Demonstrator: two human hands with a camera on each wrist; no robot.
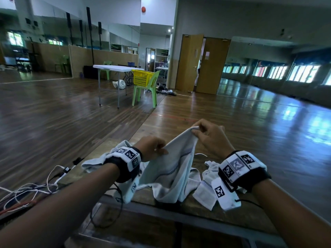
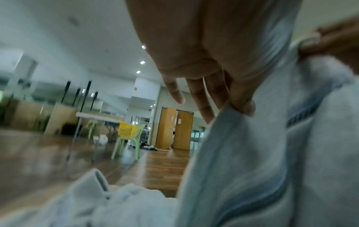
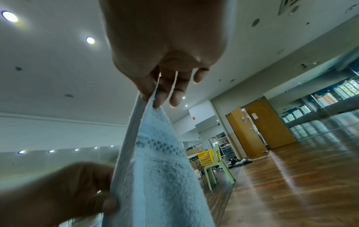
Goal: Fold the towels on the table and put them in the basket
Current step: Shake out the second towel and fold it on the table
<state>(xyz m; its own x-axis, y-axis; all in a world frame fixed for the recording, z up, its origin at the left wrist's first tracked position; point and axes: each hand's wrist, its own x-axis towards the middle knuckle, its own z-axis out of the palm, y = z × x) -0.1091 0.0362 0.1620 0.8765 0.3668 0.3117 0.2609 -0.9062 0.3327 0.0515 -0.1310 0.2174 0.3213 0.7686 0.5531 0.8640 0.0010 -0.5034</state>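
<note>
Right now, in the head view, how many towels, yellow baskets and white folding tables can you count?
Towels: 3 as far as the crumpled cloth shows: held towel, left towel, right towel
Yellow basket: 1
White folding table: 1
Total: 5

Layout as seen in the head view. A towel (image 1: 172,169) is held above the near table (image 1: 200,208) at 6 o'clock, between the left hand (image 1: 152,149) and the right hand (image 1: 211,138). A second towel (image 1: 96,161) lies at 7 o'clock, a third (image 1: 206,190) at 5 o'clock, both on the table. Cables (image 1: 32,192) are placed left of it. At 12 o'clock, far behind, a basket (image 1: 142,77) is set on a chair (image 1: 146,90) just right of a folding table (image 1: 116,68); double doors (image 1: 204,63) stand right of the chair.
</note>
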